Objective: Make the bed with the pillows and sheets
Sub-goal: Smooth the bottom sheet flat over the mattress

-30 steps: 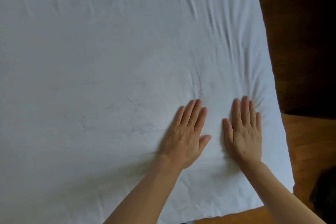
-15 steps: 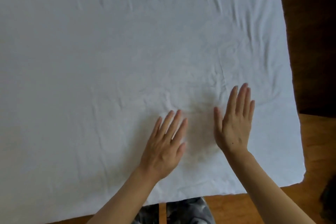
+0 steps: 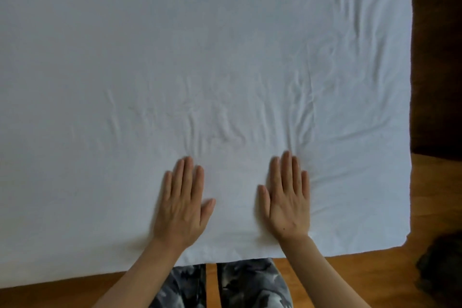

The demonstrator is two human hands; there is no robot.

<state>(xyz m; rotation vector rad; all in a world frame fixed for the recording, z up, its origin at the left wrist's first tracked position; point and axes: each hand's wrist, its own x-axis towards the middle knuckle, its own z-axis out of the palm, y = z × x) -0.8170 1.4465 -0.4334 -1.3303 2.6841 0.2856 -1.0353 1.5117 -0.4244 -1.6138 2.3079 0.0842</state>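
Near bed's foot edge: left hand (image 3: pixel 181 210), right hand (image 3: pixel 287 204) flat on white sheet (image 3: pixel 225 57), fingers straight, holding nothing. Wrinkles ahead of fingertips. Advise even outward strokes toward edges, steady pressure.

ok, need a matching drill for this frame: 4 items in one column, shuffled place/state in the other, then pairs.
Items:
1. sheet
2. left hand
3. floor
4. trousers

Place/state:
A. camouflage print, bottom centre
B. white, wrinkled, spread flat
C. orange-brown wood, at right
D. flat on the sheet, fingers straight, left of the right hand

Pairs: 1-B, 2-D, 3-C, 4-A
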